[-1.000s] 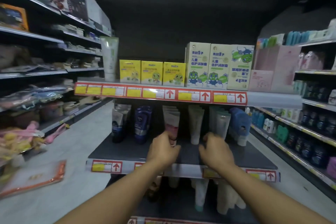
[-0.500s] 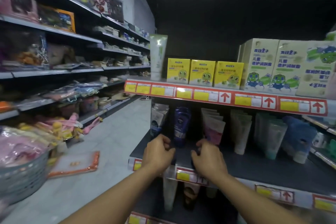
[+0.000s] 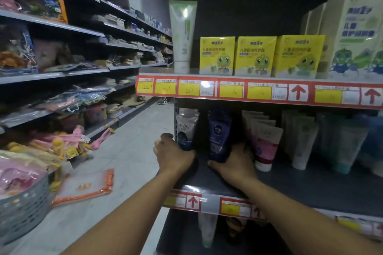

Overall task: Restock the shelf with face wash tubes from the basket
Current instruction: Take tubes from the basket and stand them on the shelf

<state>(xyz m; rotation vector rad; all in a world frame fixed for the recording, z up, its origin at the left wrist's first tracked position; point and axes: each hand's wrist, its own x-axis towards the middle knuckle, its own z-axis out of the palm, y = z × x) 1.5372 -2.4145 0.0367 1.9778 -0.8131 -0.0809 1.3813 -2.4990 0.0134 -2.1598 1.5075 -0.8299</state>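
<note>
Face wash tubes stand in rows on a dark shelf [image 3: 310,186]. My left hand [image 3: 173,154] is closed around the base of a white and blue tube [image 3: 186,128] at the shelf's left end. My right hand [image 3: 236,163] grips the bottom of a dark blue tube [image 3: 218,132] beside it. To the right stand pink and white tubes [image 3: 266,145] and pale green tubes [image 3: 304,143]. A grey basket [image 3: 22,209] holding pink packets sits at the lower left.
The shelf above carries yellow boxes [image 3: 257,56], a tall white-green tube [image 3: 182,35] and larger pale boxes [image 3: 352,33]. An orange-edged packet [image 3: 85,186] lies on the aisle floor. Stocked shelves line the left side. More tubes stand on the shelf below.
The view has swung left and closer. Both hands moved left along the shelf, from the pink tubes to the white-blue and dark blue tubes at the left end.
</note>
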